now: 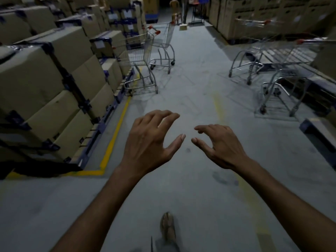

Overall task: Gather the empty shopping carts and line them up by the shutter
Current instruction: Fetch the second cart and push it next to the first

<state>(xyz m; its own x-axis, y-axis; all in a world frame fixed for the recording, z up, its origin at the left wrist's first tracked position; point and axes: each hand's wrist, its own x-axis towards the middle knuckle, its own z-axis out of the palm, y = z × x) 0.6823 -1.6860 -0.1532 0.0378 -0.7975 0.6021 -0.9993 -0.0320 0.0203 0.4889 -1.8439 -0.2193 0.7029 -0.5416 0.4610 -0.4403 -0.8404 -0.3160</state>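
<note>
Carts (141, 58) sit scattered down both sides of the aisle (192, 84), none gathered yet, while my left hand (151, 140) and right hand (223, 146) hover half-curled, empty.

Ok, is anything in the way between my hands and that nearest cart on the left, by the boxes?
Nothing visible. The left hand and right hand hang open over bare floor, and the stretch up to the near left cart holds only a painted yellow line off to the side.
</note>
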